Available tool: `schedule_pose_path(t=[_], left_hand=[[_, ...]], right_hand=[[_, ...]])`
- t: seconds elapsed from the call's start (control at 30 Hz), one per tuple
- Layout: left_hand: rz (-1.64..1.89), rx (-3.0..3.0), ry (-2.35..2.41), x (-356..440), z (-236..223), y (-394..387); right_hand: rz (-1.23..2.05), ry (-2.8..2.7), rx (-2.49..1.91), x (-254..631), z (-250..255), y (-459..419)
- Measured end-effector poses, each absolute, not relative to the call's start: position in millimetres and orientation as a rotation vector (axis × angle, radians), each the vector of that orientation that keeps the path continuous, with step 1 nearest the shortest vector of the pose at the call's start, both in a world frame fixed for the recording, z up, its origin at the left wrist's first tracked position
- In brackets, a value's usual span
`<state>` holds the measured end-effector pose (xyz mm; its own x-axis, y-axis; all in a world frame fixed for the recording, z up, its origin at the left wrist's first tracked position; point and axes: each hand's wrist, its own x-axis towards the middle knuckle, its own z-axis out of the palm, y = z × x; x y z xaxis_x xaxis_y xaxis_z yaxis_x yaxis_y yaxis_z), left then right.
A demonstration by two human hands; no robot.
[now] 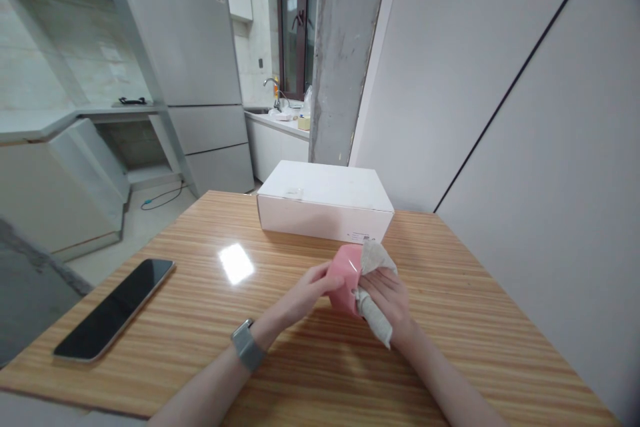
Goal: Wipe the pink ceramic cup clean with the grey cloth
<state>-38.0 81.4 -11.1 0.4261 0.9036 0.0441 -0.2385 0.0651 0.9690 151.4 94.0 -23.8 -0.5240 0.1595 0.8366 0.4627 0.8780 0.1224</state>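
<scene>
My left hand (313,290) grips a glossy pink object (346,273) with angled sides by its left edge, thumb on the near face. Its exact kind I cannot make out. Against its right side my right hand (389,293) presses a pale grey-white cloth (376,320), with the fingers reaching toward or into the pink object. One part of the cloth sticks up above the fingers and another hangs down below them. Both hands are just over the wooden table (450,347), and a grey-banded watch (247,345) is on my left wrist.
Behind the hands a closed white box (320,213) stands on the table. A phone with a dark screen (117,310) lies at the left. Beyond the table are a fridge (200,47) and a sink counter with a faucet (275,93). A pale wall (525,147) bounds the right side.
</scene>
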Motion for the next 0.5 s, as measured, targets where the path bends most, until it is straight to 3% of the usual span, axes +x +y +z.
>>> schedule_pose_path(t=[0.23,0.5], left_hand=[[0.973,1.180,0.791,-44.4,-3.2,89.0],[1.000,1.415,0.890,-43.8,-3.9,88.1]], right_hand=[[-0.584,-2.254,-0.166,132.5,-12.9,80.5],[-0.496,-2.322,-0.166,138.9,-18.5,88.8]])
